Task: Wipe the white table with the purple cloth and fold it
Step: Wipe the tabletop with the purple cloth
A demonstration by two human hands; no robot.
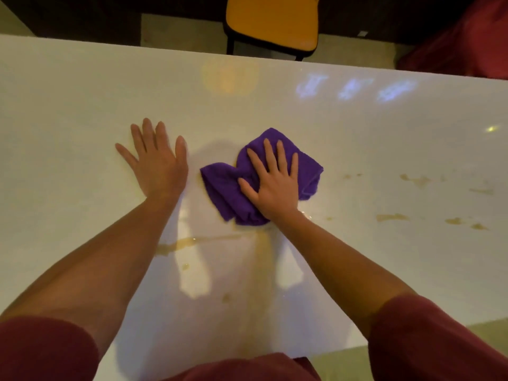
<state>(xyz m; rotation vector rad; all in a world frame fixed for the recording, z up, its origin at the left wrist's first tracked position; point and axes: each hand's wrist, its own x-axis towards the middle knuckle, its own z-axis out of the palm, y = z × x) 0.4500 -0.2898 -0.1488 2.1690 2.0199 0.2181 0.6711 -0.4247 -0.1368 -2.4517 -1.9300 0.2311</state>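
Observation:
The purple cloth (220, 185) lies bunched on the white table (82, 92) near its middle. My right hand (272, 182) presses flat on top of the cloth with fingers spread, covering its centre. My left hand (156, 160) rests palm down on the bare table to the left of the cloth, fingers apart, holding nothing. Brownish spill streaks (198, 240) run across the table just in front of the cloth, between my forearms.
More brown stains (417, 180) dot the table to the right. An orange chair (272, 20) stands beyond the far edge. Dark red fabric (467, 39) sits at the far right. The table's near edge runs by my body.

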